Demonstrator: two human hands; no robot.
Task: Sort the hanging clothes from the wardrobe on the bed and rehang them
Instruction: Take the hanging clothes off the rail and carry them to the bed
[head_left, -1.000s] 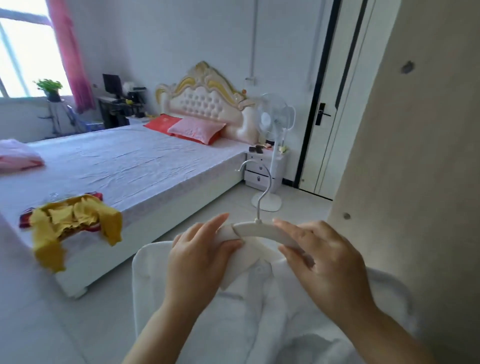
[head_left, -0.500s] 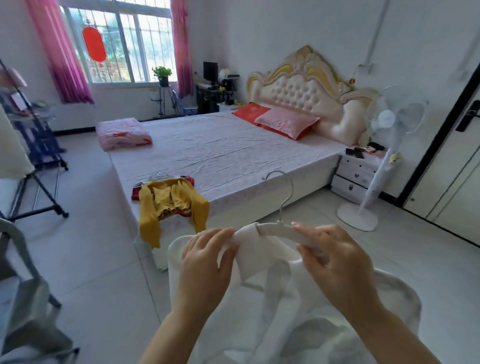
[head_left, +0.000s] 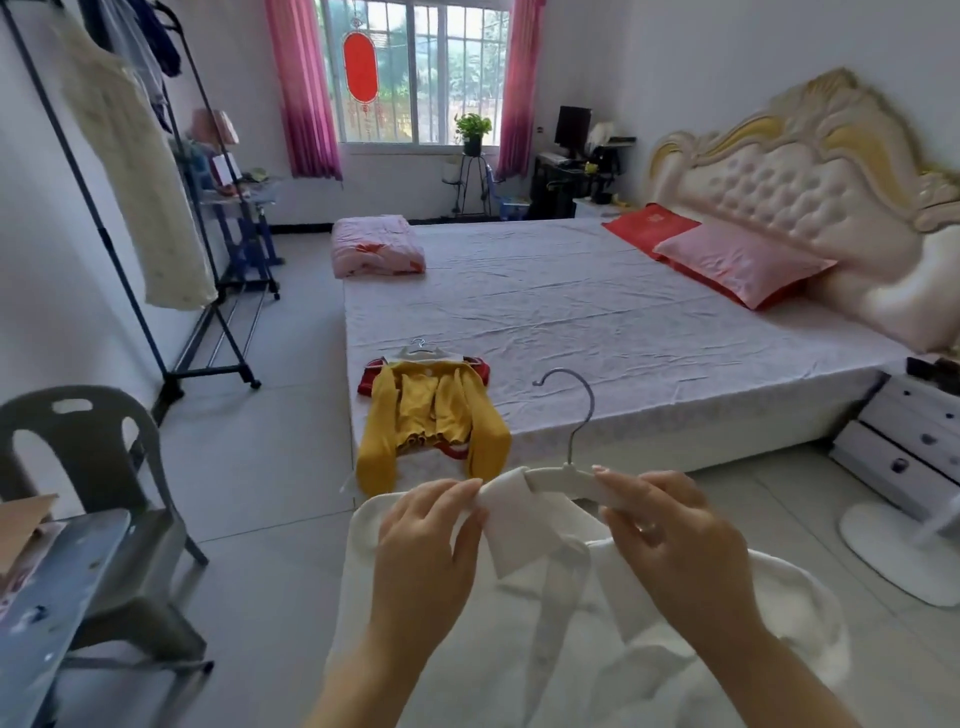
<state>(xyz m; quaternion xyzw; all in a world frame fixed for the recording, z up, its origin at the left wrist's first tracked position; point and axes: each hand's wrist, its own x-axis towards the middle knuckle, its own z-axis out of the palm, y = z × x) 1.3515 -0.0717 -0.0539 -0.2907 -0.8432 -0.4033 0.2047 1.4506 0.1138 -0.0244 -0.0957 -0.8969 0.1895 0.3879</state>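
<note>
I hold a white garment (head_left: 561, 639) on a white hanger (head_left: 558, 475) with a metal hook, low in the middle of the view. My left hand (head_left: 428, 540) pinches the left shoulder and collar of the garment at the hanger's end. My right hand (head_left: 670, 535) grips the hanger's right arm. On the bed (head_left: 597, 322), near its front corner, lies a yellow top (head_left: 431, 410) over a red garment (head_left: 371, 379), with a white hanger (head_left: 421, 351) above them. A clothes rack (head_left: 156, 291) stands at the left with a cream garment (head_left: 140, 171) hanging on it.
A grey plastic chair (head_left: 98, 467) and a spattered metal surface (head_left: 52, 597) stand at the lower left. A folded pink quilt (head_left: 376, 252) and pillows (head_left: 737, 260) lie on the bed. A white nightstand (head_left: 904, 436) and a fan base (head_left: 904, 545) sit at the right.
My view has swung left, from the door and wardrobe side to the bed, window and clothes rack. Both hands keep the same hold on the white garment and hanger.
</note>
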